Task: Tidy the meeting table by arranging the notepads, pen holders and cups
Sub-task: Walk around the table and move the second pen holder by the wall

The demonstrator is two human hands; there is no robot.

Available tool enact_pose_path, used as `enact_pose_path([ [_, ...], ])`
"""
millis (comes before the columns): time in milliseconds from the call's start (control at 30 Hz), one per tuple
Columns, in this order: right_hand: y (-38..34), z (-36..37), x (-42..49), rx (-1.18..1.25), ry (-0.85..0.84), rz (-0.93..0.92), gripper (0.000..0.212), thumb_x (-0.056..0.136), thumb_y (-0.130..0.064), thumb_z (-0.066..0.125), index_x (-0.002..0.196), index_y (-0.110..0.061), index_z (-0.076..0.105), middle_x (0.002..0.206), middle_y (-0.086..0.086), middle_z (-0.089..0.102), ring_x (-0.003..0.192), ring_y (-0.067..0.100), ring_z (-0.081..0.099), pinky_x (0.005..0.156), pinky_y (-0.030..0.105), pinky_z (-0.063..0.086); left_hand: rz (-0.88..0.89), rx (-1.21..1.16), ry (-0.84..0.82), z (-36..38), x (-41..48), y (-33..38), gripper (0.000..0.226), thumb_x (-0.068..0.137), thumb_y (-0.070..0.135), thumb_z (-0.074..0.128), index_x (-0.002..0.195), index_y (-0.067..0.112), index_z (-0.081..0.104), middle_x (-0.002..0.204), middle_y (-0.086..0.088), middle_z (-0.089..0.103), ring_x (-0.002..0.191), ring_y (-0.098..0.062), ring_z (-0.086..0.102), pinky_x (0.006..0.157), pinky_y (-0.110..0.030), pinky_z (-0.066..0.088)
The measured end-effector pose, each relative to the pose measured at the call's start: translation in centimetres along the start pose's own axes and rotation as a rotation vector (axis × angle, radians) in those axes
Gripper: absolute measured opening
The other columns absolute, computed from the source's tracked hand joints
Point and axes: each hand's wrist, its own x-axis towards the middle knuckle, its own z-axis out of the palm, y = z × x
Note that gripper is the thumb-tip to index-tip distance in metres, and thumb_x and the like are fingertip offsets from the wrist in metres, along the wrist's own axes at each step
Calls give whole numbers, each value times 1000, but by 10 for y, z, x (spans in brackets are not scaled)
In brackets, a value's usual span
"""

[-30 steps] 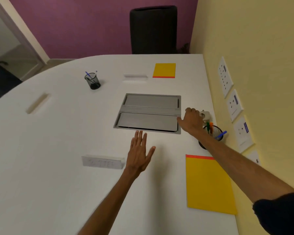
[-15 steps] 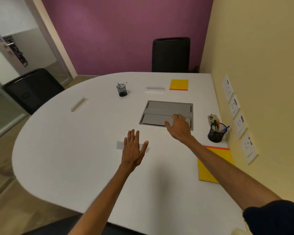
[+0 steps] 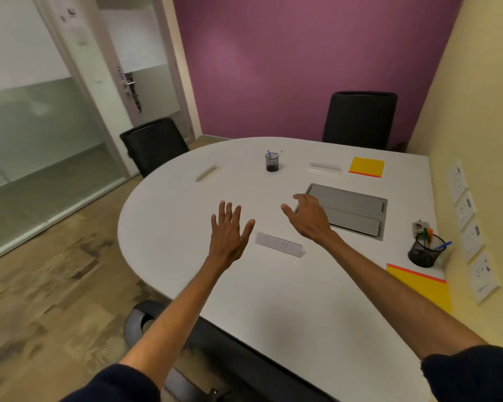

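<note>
A small room with a purple wall and a white counter (image 3: 186, 204), both hands held out empty.

The left hand (image 3: 228, 233) and right hand (image 3: 310, 217) hover flat with fingers spread in the middle of the frame, grasping nothing. The near pen holder (image 3: 424, 250) and near notepad (image 3: 421, 285) sit at the right edge, likely put there for one seat; the far pen holder (image 3: 272, 162) and far notepad (image 3: 366, 166) sit at the upper middle. I see no cups.

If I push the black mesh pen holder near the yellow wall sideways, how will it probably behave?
The near mesh pen holder looks light, since its wire wall is see-through, so it would probably slide easily on the smooth white table. Its pens lean out above the rim, so a push high up might tip it. A low push seems safer.
</note>
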Motion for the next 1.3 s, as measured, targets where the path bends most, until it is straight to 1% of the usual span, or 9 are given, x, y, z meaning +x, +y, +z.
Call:
enact_pose_path([
  [133, -36, 19, 6, 30, -52, -94, 57, 96, -51, 44, 137, -10, 45, 143, 7, 46, 137, 23, 34, 107, 45, 34, -98, 6, 36, -28, -16, -29, 72, 99, 61, 19, 155, 16, 20, 164, -6, 6, 150, -18, -12, 122, -48, -2],
  [300, -95, 57, 12, 62, -124, -165, 56, 97, -50, 42, 138, -12, 45, 145, 5, 44, 138, 22, 32, 108, 45, 29, -152, 89, 67, -58, -45, -79, 74, 97, 64, 15, 156, 18, 16, 164, -5, 4, 150, -18, -12, 122, -49, -2],
  [467, -165, 116, 9, 81, -226, -236, 56, 98, -51, 41, 138, -12, 45, 145, 5, 44, 139, 21, 31, 110, 45, 29, -299, 92, 113, -87, -73, -151, 74, 98, 63, 18, 155, 17, 17, 164, -5, 6, 151, -18, -8, 122, -47, -1],
  [600, -229, 175, 10, 96, -277, -273, 56, 98, -51, 40, 138, -12, 44, 145, 6, 43, 139, 22, 31, 110, 45, 28, -408, 38, 134, -109, -88, -222, 73, 99, 62, 21, 156, 16, 15, 163, -8, 8, 151, -21, -3, 122, -47, -1],
  [767, -314, 253, 17, 121, -302, -321, 56, 98, -51, 40, 138, -12, 45, 144, 6, 45, 137, 23, 33, 108, 44, 30, -453, 40, 110, -139, -95, -322, 77, 97, 65, 18, 156, 16, 11, 163, -10, 6, 151, -24, -1, 122, -49, 0],
  [933, -383, 321, 22, 129, -329, -324, 56, 98, -52, 39, 138, -12, 45, 145, 7, 45, 137, 23, 35, 109, 45, 30, -487, 49, 107, -174, -101, -415, 75, 98, 62, 19, 156, 15, 13, 163, -11, 7, 151, -24, 1, 122, -50, 3],
  [1067, -427, 367, 31, 95, -364, -367, 57, 99, -52, 38, 138, -12, 45, 144, 8, 45, 135, 25, 37, 107, 46, 33, -522, 35, 130, -191, -96, -475, 74, 99, 61, 21, 156, 15, 14, 163, -10, 8, 151, -23, 1, 122, -48, 2],
  [1300, -500, 452, 86, 97, -395, -418, 58, 97, -56, 38, 136, -13, 47, 141, 10, 47, 130, 27, 43, 106, 45, 39, -552, 1, 158, -199, -54, -572, 68, 100, 58, 20, 155, 17, 21, 163, -8, 13, 151, -22, 4, 122, -47, 2],
])
